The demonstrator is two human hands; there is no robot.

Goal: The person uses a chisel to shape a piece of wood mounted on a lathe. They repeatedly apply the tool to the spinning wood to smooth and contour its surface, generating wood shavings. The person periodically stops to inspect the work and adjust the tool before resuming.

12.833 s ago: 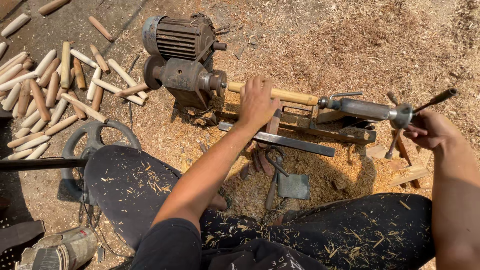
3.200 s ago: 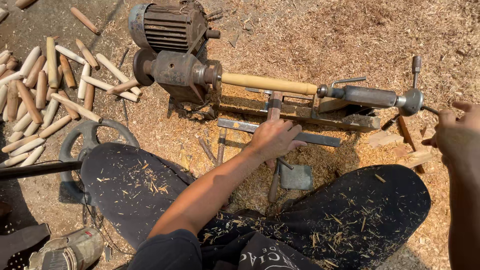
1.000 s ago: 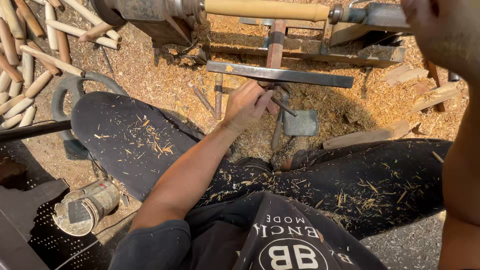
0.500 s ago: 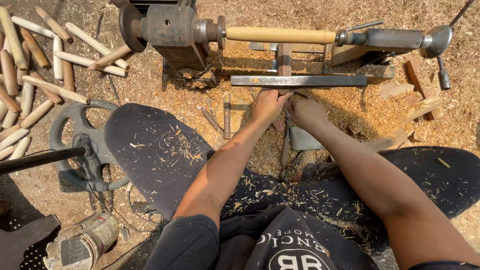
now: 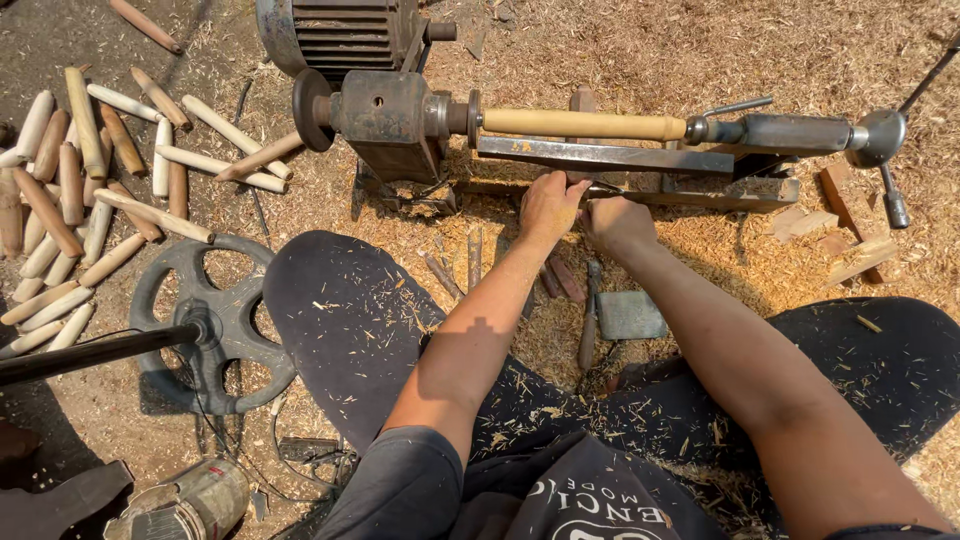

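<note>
- The wooden spindle (image 5: 582,124), pale and round, lay level between the headstock (image 5: 385,112) and the tailstock (image 5: 792,131), pinned at both ends so that it could turn on its own axis; it sat just above and behind the flat metal tool rest (image 5: 605,156).
- Both hands met just in front of that rest. The left hand (image 5: 549,205) was curled, fingertips up against the rest's front edge; the right hand (image 5: 617,222) was clenched beside it. A thin dark tool seemed to run between them, but whether either hand truly gripped it could not be told.
- That low, close hold looked suited to bracing on the rest, with forearms steadied over the knees.
- Spare chisels (image 5: 560,280) and a grey sharpening stone (image 5: 631,315) lay in the shavings between the legs, near enough to reach without shifting.
- Room was tight: the rest and the lathe bed closed off the front, and the dark trouser legs hemmed both sides.
- The tailstock crank (image 5: 890,195) hung out to the right, beside loose wood blocks (image 5: 850,225).
- To the left, past a spoked metal wheel (image 5: 205,320), a heap of finished dowels (image 5: 90,190) lay well apart; the motor (image 5: 340,30) stood behind the headstock.
</note>
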